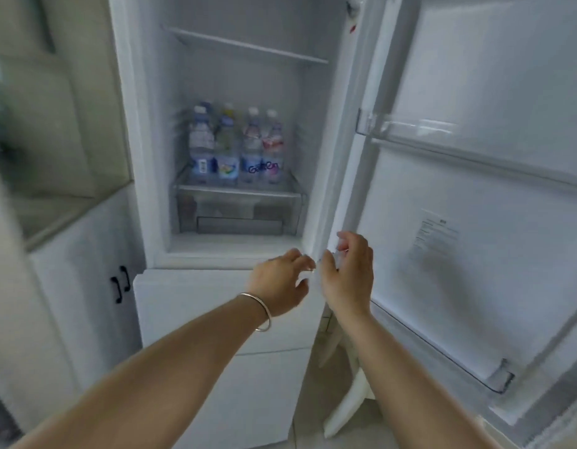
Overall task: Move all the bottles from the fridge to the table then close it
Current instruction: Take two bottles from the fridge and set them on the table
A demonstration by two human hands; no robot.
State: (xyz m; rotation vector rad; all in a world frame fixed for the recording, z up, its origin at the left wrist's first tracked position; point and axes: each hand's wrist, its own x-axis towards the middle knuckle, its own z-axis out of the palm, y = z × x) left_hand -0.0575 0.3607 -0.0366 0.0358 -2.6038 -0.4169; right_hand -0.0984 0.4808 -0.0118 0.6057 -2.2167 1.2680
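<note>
Fridge door (475,176) standing wide, giving access. Bottles (235,147) sitting clustered on lower shelf (235,189). Left hand (280,283) and right hand (348,273) reaching in, fingers loosely spread, gripping nothing.

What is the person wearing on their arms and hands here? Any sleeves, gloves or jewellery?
Both forearms are bare, with no sleeves in view and no gloves. The left hand has a thin silver bangle at its wrist. The right hand and its wrist carry nothing visible.

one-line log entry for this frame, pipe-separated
fridge door open | bottles upright on lower shelf, none taken | left hand empty, fingers spread | right hand empty | both below shelf level
</note>
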